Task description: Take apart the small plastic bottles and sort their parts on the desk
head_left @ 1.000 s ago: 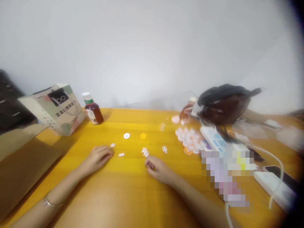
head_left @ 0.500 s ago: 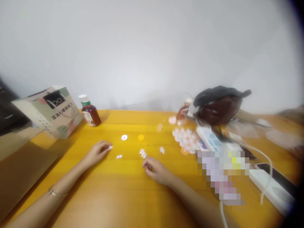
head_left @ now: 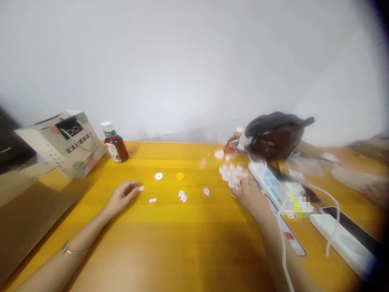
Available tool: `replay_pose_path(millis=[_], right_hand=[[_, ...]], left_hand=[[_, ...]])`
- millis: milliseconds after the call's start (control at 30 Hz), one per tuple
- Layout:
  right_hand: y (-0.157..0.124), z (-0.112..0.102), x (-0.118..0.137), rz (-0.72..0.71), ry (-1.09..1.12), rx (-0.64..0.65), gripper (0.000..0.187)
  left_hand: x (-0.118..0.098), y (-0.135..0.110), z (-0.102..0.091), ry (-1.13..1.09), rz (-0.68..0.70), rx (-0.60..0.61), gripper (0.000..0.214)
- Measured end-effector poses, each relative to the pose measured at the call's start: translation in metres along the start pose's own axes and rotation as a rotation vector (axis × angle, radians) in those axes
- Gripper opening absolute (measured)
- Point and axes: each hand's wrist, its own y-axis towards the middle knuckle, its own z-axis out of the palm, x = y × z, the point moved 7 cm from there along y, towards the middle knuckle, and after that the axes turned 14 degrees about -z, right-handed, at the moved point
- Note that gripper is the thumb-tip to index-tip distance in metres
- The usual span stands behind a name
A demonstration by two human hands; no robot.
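On the left of the wooden table [head_left: 158,239], my left hand [head_left: 123,195] rests with fingers loosely bent and thumb apart. A small white disc [head_left: 141,189] lies right at its fingertips. At the right, my right hand [head_left: 251,195] reaches onto a cluster of round, clear-and-white plastic pieces [head_left: 228,172]; its fingertips are partly hidden among them, so their grip is unclear. Between the hands lie a white ring-shaped disc [head_left: 158,176], a yellow disc [head_left: 180,176], two small white pieces [head_left: 152,200], white openwork wheel-like pieces [head_left: 182,196] and another openwork piece [head_left: 206,191].
A printed paper bag [head_left: 75,142] and a dark red drink bottle [head_left: 115,146] stand at the left. Another bottle [head_left: 233,140] and a dark bag [head_left: 275,136] are at the back right. A power strip [head_left: 267,184], white cable [head_left: 282,247] and phone [head_left: 349,227] lie near my right arm.
My right hand has moved from beside the openwork pieces in the middle to the plastic cluster on the right. My left hand has stayed nearly still.
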Motion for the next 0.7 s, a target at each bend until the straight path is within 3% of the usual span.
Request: replay_pose_path(millis=[267, 367, 433, 533, 600, 700], right_hand=[[0.003, 0.011, -0.001, 0.074, -0.063, 0.188, 0.013], [0.001, 0.012, 0.006, 0.074, 0.058, 0.290, 0.007], [-0.003, 0.015, 0.024, 0.014, 0.214, 0.364, 0.005], [-0.013, 0.020, 0.074, -0.169, 0.481, 0.448, 0.005], [-0.019, 0.022, 0.109, -0.267, 0.623, 0.415, 0.006], [-0.029, 0.034, 0.153, -0.362, 0.798, 0.377, 0.010]], left_hand=[[0.000, -0.002, -0.001, 0.029, 0.012, -0.045, 0.039], [-0.006, -0.004, -0.009, 0.041, 0.045, -0.132, 0.035], [-0.016, -0.010, -0.012, 0.042, 0.101, -0.187, 0.031], [-0.042, -0.027, -0.010, 0.019, 0.234, -0.193, 0.023], [-0.064, -0.043, 0.000, 0.005, 0.324, -0.122, 0.022], [-0.094, -0.069, 0.029, 0.057, 0.432, 0.109, 0.028]])
